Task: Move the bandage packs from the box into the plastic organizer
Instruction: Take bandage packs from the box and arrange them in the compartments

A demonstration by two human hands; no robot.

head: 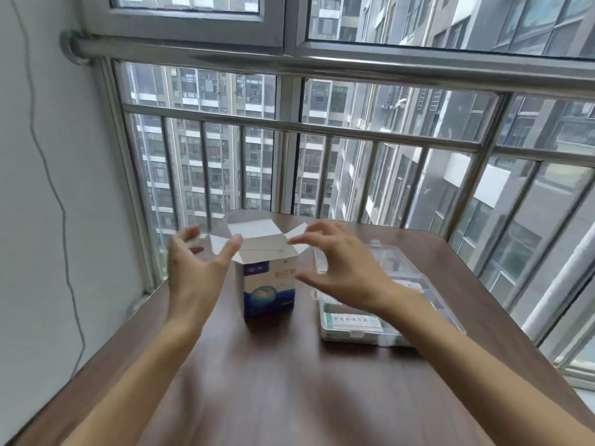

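Bandage box stands upright on counter, flaps open, mouth up, between both hands. Left hand and right hand are about equally near, fingers spread, holding nothing. Plastic organizer lies to the right, under the right wrist; packs not visible.

The bandage box bears orange characters on its front, too blurred to read. A label inside the plastic organizer carries dark characters, likewise illegible.

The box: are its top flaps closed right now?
No, the box stands upright on the table with its top flaps folded outward, the left hand and right hand beside them.
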